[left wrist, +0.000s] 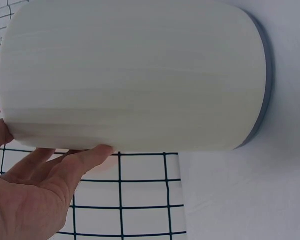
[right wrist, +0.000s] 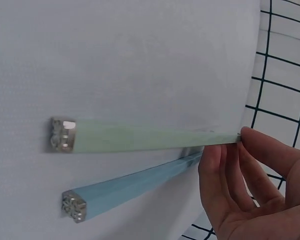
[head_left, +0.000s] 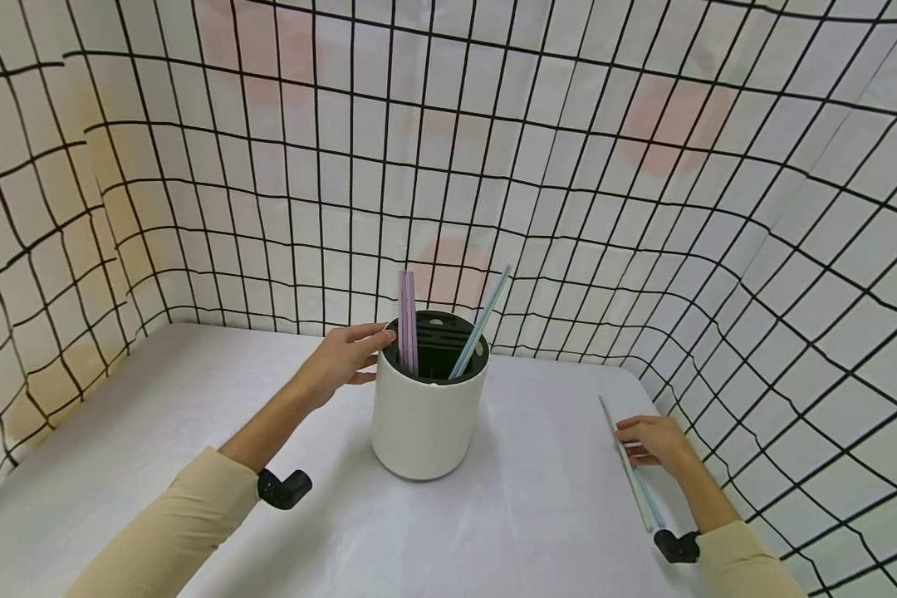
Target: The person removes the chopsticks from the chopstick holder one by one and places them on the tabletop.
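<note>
A white round holder point(head_left: 428, 415) stands mid-table with two pink chopsticks point(head_left: 407, 320) and a blue chopstick point(head_left: 480, 322) upright in its black slotted insert. My left hand point(head_left: 351, 353) rests straight fingers on the holder's left rim; in the left wrist view the fingers point(left wrist: 80, 162) touch the holder's wall point(left wrist: 135, 75). A green chopstick point(right wrist: 140, 136) and a second blue chopstick point(right wrist: 130, 187) lie side by side on the table at the right. My right hand point(head_left: 646, 440) is over them, its fingertips point(right wrist: 247, 137) pinching the green one.
A white cloth covers the table point(head_left: 194, 432). Cloth walls with a black grid point(head_left: 643, 208) enclose it at the back and both sides, close to the right hand. The table's right edge point(head_left: 688, 498) runs just beside the lying chopsticks.
</note>
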Demonstrator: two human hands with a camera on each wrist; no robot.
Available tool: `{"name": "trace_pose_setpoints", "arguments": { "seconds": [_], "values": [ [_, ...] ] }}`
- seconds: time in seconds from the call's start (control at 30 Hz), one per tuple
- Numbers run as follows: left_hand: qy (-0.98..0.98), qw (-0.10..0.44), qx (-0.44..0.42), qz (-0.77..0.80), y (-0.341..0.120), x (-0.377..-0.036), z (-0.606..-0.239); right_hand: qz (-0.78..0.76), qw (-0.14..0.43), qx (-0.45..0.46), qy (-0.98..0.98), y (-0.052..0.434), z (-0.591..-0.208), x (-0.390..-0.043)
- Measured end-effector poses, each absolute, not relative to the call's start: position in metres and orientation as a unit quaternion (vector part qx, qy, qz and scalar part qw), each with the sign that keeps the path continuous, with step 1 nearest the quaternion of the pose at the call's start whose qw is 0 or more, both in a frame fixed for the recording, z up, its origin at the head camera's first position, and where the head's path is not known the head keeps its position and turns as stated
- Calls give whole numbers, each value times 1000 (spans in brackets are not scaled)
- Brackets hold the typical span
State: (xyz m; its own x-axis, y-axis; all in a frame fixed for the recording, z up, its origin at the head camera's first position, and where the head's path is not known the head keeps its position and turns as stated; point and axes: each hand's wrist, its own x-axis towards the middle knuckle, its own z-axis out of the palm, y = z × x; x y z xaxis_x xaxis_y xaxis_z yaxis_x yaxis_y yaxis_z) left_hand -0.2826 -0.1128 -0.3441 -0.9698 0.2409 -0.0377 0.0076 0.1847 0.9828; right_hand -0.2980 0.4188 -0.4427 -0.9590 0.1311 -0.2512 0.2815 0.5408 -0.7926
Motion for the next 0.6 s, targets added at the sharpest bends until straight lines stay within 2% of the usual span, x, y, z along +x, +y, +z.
{"name": "trace_pose_setpoints", "arguments": {
  "seconds": [0.6],
  "values": [
    [767, 91, 83, 630, -114, -284, -345, -466, 51, 137, 872, 413, -447, -297]
  ]
}}
